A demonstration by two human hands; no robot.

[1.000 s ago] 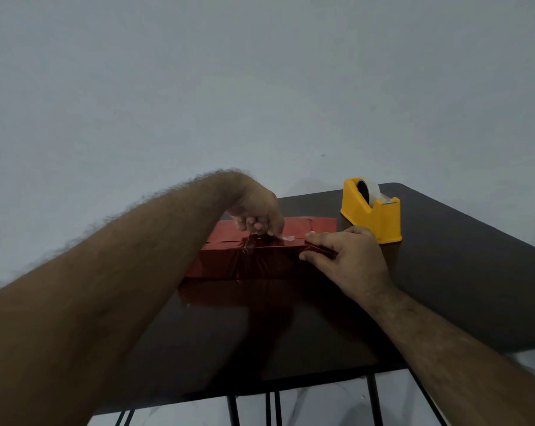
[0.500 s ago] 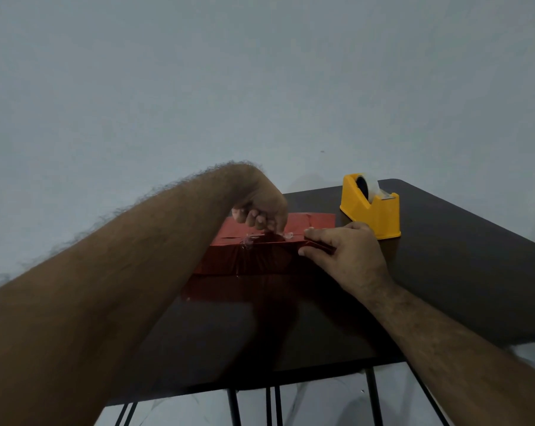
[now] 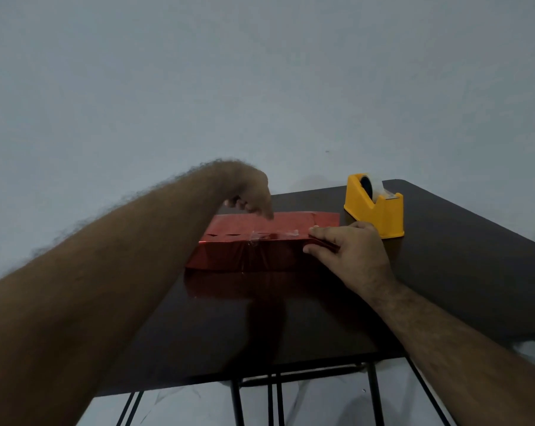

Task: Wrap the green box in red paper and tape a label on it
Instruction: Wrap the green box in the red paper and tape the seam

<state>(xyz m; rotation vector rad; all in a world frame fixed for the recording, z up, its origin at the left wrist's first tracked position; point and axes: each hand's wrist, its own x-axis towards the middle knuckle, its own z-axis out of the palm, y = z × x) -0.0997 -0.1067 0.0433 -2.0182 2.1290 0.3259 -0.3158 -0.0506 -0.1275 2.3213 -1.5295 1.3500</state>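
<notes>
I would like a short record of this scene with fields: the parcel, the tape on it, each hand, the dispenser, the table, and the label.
parcel: box wrapped in red paper, lying on the table
tape: clear pieces along the top seam
left hand: raised over the parcel, fingers pointing down, holding nothing visible
right hand: pinches the paper at the parcel's right end
dispenser: yellow tape dispenser, behind the right hand
table: dark table
label: none visible

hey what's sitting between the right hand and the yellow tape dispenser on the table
Nothing: in the head view the right hand, pinching the red wrapped box, almost meets the tape dispenser, with only bare table between.
</notes>
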